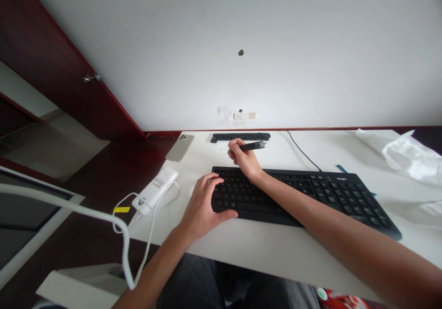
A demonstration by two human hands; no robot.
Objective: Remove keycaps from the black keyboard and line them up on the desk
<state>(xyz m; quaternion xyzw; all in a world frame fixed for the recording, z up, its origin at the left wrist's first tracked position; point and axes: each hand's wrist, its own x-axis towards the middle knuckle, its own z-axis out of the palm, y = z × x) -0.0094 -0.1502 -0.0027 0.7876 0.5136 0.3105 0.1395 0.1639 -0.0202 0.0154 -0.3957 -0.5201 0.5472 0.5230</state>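
Observation:
A black keyboard (255, 206) lies on the white table. My left hand (203, 203) rests at its left end, thumb along the front edge and fingers on the left keys, thumb and fingers apart. Above the keyboard's back edge, my right hand (243, 158) is closed around a black pen-like tool (253, 146), whose metallic end points right. A thin wire loop (224, 151) shows just left of that hand. Behind it lies a row of loose black keycaps (238, 137).
A phone (180, 148) lies at the table's back left, with a white power bank (156, 190) and white cable (125, 249) nearer. White crumpled plastic (410, 154) lies at the right, and a blue tool (341, 168) behind the keyboard.

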